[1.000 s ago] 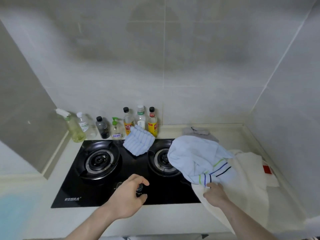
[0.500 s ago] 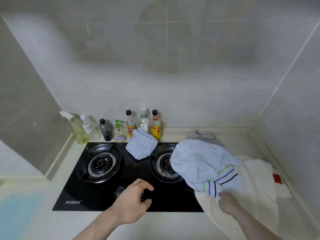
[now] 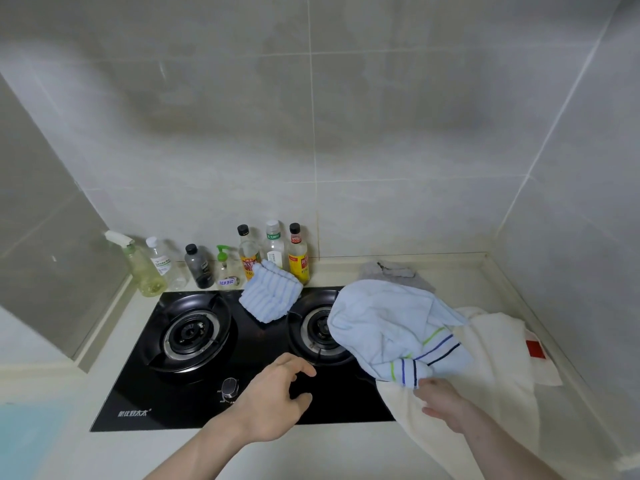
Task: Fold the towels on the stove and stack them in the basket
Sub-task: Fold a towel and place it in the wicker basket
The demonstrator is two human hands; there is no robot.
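A light-blue towel (image 3: 391, 327) with green and blue stripes is draped in a heap over the right burner of the black stove (image 3: 249, 344). Under it, a large cream towel (image 3: 491, 372) spreads over the counter to the right. My right hand (image 3: 441, 401) holds the blue towel's striped lower corner, with the fingertips tucked at its edge. My left hand (image 3: 273, 401) hovers over the stove's front with fingers loosely spread, holding nothing. A small blue-striped cloth (image 3: 270, 296) lies between the burners at the back. A grey cloth (image 3: 394, 271) sits behind the blue towel. No basket is in view.
Several bottles (image 3: 273, 251) and a spray bottle (image 3: 142, 265) line the back wall behind the stove. A metal knob (image 3: 229, 388) sits at the stove's front, left of my left hand. Tiled walls close in the counter at the back and right.
My left hand has loosened from a curled grip at the stove's front knob into spread fingers. My right hand has stayed at the blue towel's corner. The camera has shifted slightly.
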